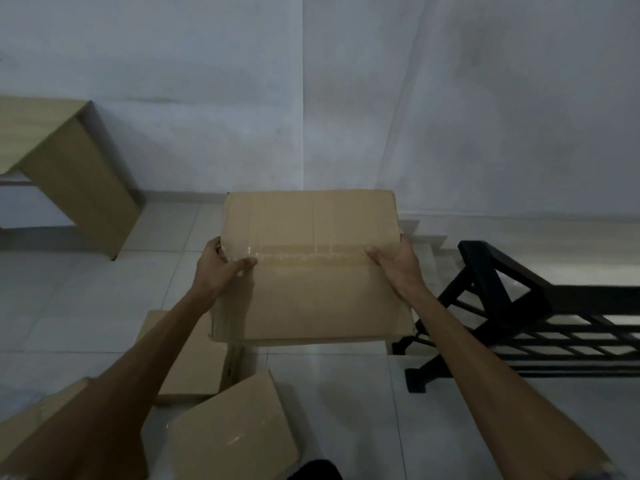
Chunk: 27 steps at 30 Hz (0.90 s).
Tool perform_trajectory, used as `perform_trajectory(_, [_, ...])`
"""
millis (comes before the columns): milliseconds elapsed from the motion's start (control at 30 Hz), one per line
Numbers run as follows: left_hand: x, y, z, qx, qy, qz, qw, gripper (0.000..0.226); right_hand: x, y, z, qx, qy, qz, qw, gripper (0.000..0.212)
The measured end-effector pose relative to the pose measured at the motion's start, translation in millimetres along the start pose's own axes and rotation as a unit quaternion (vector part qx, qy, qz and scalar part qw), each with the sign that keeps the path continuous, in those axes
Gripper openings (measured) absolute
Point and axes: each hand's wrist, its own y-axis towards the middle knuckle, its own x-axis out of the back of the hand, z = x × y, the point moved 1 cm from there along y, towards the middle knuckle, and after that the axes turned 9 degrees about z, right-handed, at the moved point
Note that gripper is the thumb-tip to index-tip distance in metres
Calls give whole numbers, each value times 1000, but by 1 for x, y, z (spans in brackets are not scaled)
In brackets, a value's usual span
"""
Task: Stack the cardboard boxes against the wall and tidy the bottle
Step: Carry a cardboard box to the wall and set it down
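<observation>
- Left hand (221, 263) and right hand (394, 263) clamp the taped box (311, 265) by its sides, thumbs on top, fingers wrapped round the edges.
- Box is airborne, near the wall (311, 98), not yet placed.
- Three loose boxes (235, 431) remain on the floor; no stack visible.
- Bottle out of view.

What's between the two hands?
In the head view, the taped cardboard box fills the stretch between the left hand and the right hand; each hand grips one side of it.
</observation>
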Motion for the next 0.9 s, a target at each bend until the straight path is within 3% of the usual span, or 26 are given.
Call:
perform_trajectory(267, [-49,95,-40,22,-2,-22,1000,85,14,129,-4,-20,-34,19,999,73])
perform_trajectory(900, [-20,405,-84,86,1,-59,995,95,-63,475,53,-27,-74,82,994,69])
